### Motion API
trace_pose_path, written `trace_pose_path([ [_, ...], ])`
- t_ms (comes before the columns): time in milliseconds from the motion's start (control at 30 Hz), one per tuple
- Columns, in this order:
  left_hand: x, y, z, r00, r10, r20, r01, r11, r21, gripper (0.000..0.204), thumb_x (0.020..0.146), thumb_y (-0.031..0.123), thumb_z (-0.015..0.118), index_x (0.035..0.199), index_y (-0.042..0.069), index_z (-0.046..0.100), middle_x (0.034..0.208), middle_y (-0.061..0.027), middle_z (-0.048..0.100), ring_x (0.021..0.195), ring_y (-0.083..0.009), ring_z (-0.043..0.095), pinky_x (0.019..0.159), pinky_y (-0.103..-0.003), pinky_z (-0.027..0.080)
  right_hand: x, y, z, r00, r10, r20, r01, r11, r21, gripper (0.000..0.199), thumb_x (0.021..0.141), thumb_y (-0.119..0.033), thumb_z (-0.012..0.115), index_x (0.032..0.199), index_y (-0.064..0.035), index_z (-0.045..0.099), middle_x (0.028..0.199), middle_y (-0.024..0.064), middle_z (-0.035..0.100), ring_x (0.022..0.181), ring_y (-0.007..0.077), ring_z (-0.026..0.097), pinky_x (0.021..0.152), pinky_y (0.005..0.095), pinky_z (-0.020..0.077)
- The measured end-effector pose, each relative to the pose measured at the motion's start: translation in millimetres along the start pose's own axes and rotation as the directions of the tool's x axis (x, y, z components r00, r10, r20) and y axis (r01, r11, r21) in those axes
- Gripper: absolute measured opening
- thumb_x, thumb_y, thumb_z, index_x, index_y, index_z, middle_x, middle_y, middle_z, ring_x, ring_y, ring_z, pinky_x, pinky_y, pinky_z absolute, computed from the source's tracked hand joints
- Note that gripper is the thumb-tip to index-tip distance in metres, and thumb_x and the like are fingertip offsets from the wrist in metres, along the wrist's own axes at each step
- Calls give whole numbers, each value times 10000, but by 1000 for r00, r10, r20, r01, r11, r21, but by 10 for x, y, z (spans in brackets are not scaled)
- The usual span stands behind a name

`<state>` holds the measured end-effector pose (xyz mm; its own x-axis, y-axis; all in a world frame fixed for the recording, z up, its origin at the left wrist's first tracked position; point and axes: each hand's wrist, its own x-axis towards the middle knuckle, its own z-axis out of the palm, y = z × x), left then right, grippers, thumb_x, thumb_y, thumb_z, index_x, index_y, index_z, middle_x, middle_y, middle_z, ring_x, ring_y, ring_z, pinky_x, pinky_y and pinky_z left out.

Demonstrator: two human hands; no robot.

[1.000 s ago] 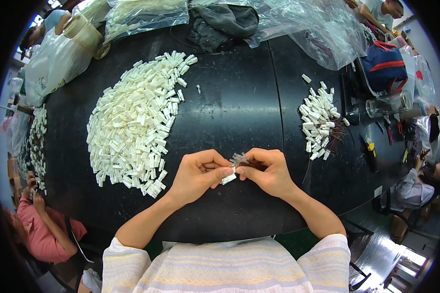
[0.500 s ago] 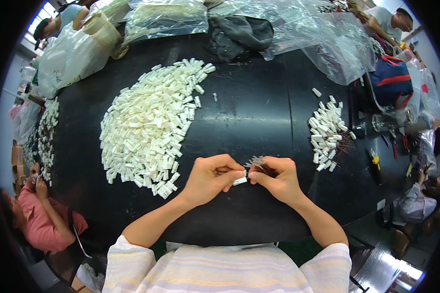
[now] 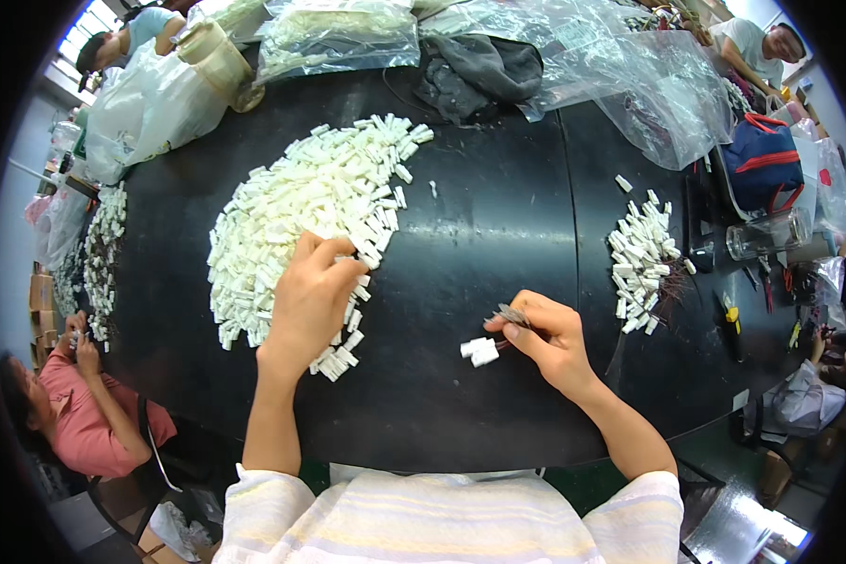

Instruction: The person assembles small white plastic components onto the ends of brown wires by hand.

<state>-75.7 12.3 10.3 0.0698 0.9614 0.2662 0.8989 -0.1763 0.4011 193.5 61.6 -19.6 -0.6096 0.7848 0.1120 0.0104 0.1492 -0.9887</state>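
A worker's left hand (image 3: pixel 315 296) reaches into a large heap of white connectors (image 3: pixel 277 211) at left, having parted from the right hand (image 3: pixel 549 340), beside which it worked half a second ago over the black surface (image 3: pixel 423 414). Whether its fingers grip a piece cannot be told. The right hand's fingers are clamped on a wire bundle (image 3: pixel 512 316), white pieces (image 3: pixel 480 352) just left; a smaller pile (image 3: pixel 635 256) lies at right.

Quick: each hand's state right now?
Left hand: at the large white pile; whether it grips anything cannot be told.
Right hand: closed, holding a wire bundle.
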Motion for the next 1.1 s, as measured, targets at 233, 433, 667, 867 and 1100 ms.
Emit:
trace_pose_path([
  [233,27,19,37,999,35,4,-35,999,-6,144,642,-26,658,767,11,597,890,-52,588,817,-253,495,654,-332,441,2,-15,43,969,240,-53,-230,961,152,146,817,18,564,961,29,583,688,32,594,573,61,555,535,187,408],
  [433,-37,410,207,988,-119,96,152,836,-527,125,694,-51,663,790,12,614,740,-49,593,547,-62,468,488,-206,359,-9,-8,54,960,275,-54,-261,948,185,62,799,6,593,794,18,532,674,39,604,598,48,560,534,186,404],
  [667,-99,525,390,942,-170,290,331,616,-714,89,730,-38,656,798,-7,609,665,-2,595,523,-9,413,471,-168,317,-45,-24,53,972,231,-41,-225,966,126,82,767,-8,632,790,12,556,673,10,592,610,22,510,528,181,377],
  [867,-95,557,359,959,-159,232,275,706,-653,95,721,-39,660,796,-4,613,680,-13,612,511,-11,411,453,-176,317,-35,-62,54,963,268,-29,-264,958,111,98,763,6,639,760,-6,542,675,1,573,617,21,503,548,168,372],
  [1100,-90,598,437,999,46,-9,-44,835,-548,100,690,-59,656,763,-10,607,691,-56,608,481,-79,454,442,-222,353,-42,-38,73,969,239,-60,-242,970,-40,98,748,-9,648,761,18,554,648,-14,538,604,8,452,518,180,353],
])
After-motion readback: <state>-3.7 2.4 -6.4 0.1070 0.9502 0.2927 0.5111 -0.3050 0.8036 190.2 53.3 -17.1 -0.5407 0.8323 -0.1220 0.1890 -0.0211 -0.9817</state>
